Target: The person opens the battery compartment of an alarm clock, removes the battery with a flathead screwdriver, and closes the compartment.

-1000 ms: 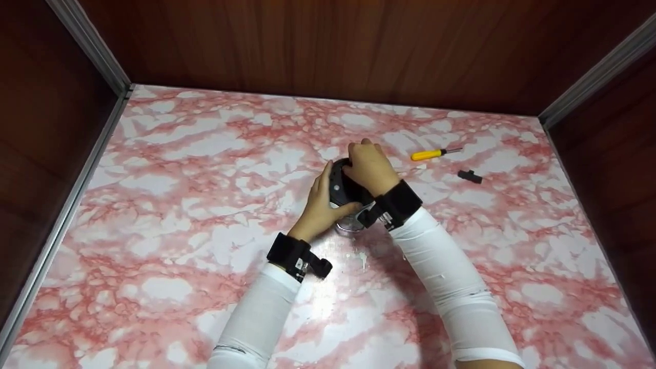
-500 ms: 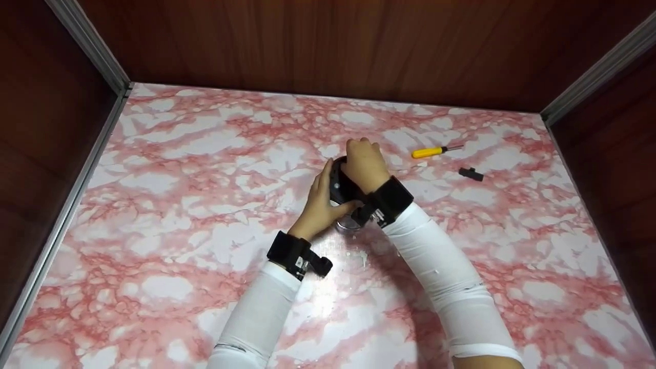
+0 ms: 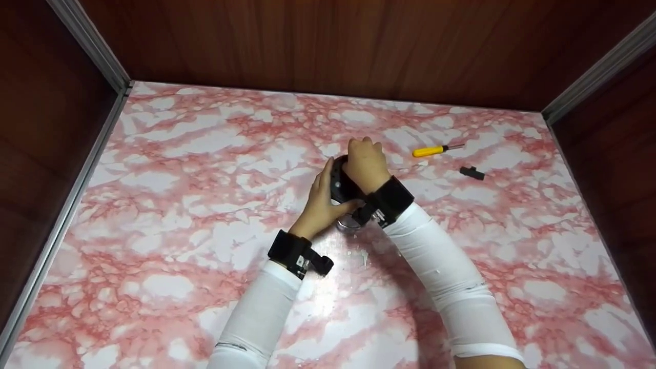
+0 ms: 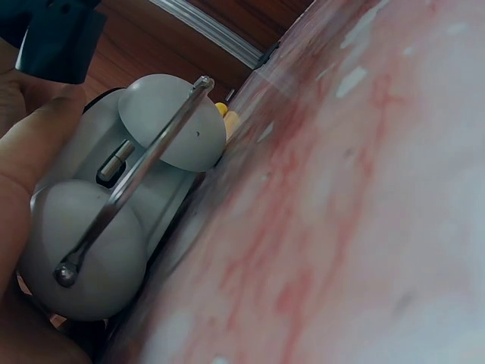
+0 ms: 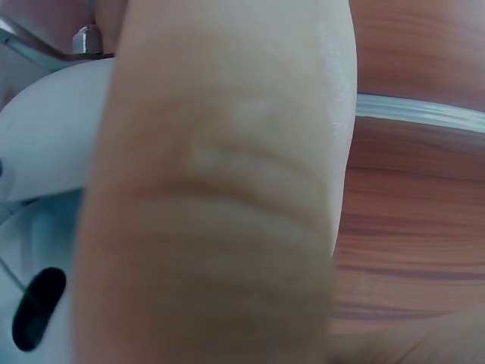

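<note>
A twin-bell alarm clock (image 4: 151, 178) stands at the table's middle, its black back (image 3: 342, 192) facing up toward me and its bells nearest me. Its two pale bells (image 4: 83, 250), metal handle (image 4: 136, 178) and small hammer (image 4: 115, 163) show in the left wrist view. My left hand (image 3: 320, 205) grips the clock, fingers along the left edge and thumb across near the bells. Over the right part of the back, my right hand (image 3: 366, 165) has its fingers curled at the clock; its fingertips are hidden. One blurred finger (image 5: 212, 189) fills much of the right wrist view.
A yellow-handled screwdriver (image 3: 429, 151) lies to the right beyond my right hand. Nearer me and further right is a small black plastic piece (image 3: 472, 173). Dark wood-look panels (image 3: 328, 46) with metal edging wall in the marbled table (image 3: 179, 230).
My right wrist has shifted a little to the left and turned since a second ago, the hand staying over the clock's back. The left hand holds the clock almost still.
</note>
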{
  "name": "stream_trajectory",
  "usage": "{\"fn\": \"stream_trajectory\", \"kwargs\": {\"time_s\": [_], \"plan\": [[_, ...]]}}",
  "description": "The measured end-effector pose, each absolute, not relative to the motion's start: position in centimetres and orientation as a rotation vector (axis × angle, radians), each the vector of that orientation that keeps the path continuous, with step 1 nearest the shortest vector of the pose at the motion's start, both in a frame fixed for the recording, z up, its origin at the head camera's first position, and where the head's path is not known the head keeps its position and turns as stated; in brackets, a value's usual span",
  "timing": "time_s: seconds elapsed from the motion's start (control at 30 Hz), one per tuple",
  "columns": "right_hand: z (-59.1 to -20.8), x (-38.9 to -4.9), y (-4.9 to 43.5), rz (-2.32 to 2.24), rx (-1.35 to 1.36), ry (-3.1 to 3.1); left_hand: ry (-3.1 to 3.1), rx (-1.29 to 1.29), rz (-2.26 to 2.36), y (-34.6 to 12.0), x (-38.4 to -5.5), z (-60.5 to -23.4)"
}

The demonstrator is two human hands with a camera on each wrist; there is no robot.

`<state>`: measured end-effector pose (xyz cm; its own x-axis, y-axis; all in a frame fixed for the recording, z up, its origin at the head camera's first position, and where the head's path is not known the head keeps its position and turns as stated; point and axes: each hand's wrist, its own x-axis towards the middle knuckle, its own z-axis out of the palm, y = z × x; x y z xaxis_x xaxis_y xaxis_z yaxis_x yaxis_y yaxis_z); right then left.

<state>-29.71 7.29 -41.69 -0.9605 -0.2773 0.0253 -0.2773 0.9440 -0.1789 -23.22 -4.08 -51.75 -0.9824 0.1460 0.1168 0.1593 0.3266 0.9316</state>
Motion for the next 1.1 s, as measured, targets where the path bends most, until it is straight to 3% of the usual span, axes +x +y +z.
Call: {"fn": "stream_trajectory", "kwargs": {"time_s": [0.4,0.8,1.1], "plan": [[-41.5,-29.7,7.8,-0.22,-0.423,3.092,-2.544,-0.296,-1.778,-4.1,-23.2,-51.7],[-41.5,-29.7,9.0,-0.143,-0.721,3.103,-2.553,-0.272,-1.812,-4.0,-23.2,-51.6],[-41.2,-29.7,9.8,-0.322,-0.785,3.048,-2.569,-0.267,-1.827,-4.1,-23.2,-51.6]]}}
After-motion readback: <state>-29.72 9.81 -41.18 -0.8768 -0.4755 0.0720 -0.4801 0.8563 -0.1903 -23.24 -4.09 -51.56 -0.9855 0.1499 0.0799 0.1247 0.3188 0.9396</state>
